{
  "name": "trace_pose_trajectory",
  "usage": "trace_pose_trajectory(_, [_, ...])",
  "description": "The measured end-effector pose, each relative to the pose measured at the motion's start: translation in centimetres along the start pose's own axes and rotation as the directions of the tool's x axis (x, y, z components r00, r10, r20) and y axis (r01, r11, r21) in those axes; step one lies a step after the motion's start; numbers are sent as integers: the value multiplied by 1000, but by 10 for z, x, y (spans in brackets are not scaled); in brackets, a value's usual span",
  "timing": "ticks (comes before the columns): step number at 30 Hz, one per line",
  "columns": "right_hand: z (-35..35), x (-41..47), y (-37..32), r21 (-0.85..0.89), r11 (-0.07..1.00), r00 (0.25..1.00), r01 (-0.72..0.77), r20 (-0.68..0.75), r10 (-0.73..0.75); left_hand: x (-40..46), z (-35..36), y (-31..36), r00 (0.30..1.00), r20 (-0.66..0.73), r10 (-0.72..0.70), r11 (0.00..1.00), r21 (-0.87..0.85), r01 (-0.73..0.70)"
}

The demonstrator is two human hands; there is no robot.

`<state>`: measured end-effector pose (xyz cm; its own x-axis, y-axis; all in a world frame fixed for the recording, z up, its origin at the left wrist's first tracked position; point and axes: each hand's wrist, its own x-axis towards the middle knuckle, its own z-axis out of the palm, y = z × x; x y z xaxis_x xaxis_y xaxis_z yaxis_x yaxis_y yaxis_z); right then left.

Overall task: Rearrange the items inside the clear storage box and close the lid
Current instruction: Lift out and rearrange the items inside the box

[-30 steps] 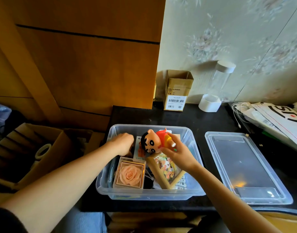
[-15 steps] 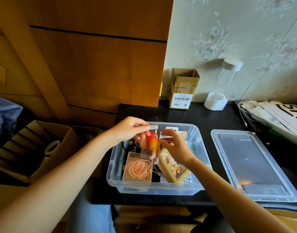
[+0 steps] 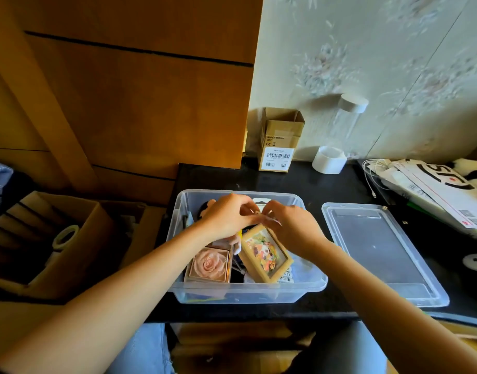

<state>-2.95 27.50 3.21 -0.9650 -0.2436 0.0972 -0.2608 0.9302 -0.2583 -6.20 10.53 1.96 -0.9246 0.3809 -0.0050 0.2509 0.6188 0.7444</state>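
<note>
1. Head view: the clear storage box [image 3: 175,265] sits on the black table [image 3: 299,184], its lid [image 3: 380,252] off, just beside it on the right.
2. Left hand [image 3: 226,217] and right hand [image 3: 294,225] meet over the box, fingers curled, pinching something small I cannot identify, above a framed picture [image 3: 264,252] and rose box [image 3: 209,265].

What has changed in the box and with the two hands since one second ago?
The right hand let go of the cartoon figure, which now lies lower at the box's back left. Both hands met, the left hand pinching something small. Rose box, frame, lid unchanged.

Both forearms are bare, and light blue jeans [image 3: 140,352] cover the legs.
</note>
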Motion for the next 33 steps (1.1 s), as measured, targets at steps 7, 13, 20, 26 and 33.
trace_pose_trajectory(7, [0, -20, 26, -176, 983, 944, -50, 312, 104, 4, 27, 6, 988, 155, 0, 616, 778, -122])
trace_pose_trajectory(13, [7, -27, 30, -216, 976, 926, 7, 371, 75, 13, 40, 9, 976, 152, -156, 615, 788, -25])
trace_pose_trajectory(20, [7, -28, 29, -241, 970, 919, 6, 384, 90, 26, 54, 16, 905, 204, -374, 601, 796, 69])
trace_pose_trajectory(26, [2, -34, 26, -370, 925, 887, 88, 452, 96, 32, 33, 30, 962, 187, -200, 879, 467, 92])
trace_pose_trajectory(33, [13, -22, 12, -520, 811, 826, 268, 557, 85, 19, 6, 25, 994, 55, 97, 933, 342, -110])
